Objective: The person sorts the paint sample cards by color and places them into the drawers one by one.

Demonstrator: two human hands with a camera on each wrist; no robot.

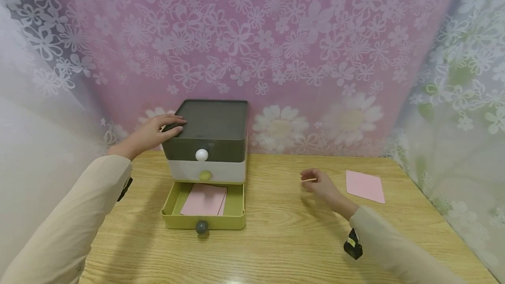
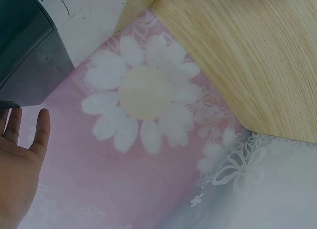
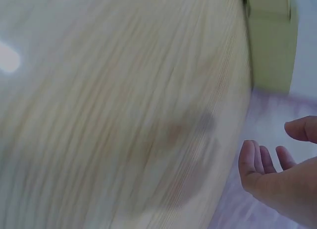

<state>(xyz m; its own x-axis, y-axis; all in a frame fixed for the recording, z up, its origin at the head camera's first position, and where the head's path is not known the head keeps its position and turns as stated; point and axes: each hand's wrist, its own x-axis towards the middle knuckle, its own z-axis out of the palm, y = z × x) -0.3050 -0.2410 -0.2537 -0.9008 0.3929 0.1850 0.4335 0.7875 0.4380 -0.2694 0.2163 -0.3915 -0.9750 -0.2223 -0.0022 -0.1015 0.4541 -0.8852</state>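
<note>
My left hand (image 1: 158, 130) rests on the left edge of the dark grey top (image 1: 213, 119) of a small three-drawer box, fingers over the rim. In the left wrist view, fingers of the hand (image 2: 22, 154) touch the dark drawer box (image 2: 39, 65). The bottom green drawer (image 1: 171, 220) is pulled out, with overlapping pink cards (image 1: 203, 200) lying inside. My right hand (image 1: 321, 187) hovers over the table between the box and another pink card (image 1: 364, 186). Seen from the right wrist, that hand (image 3: 282, 182) has loosely bent fingers, thumb apart, nothing between them.
The wood-grain table (image 1: 284, 240) extends around the box. Behind it hangs a pink flowered curtain (image 1: 276, 34), with pale hangings at both sides. The upper drawers, with a white knob (image 1: 201, 155) and a green knob (image 1: 205, 175), are closed.
</note>
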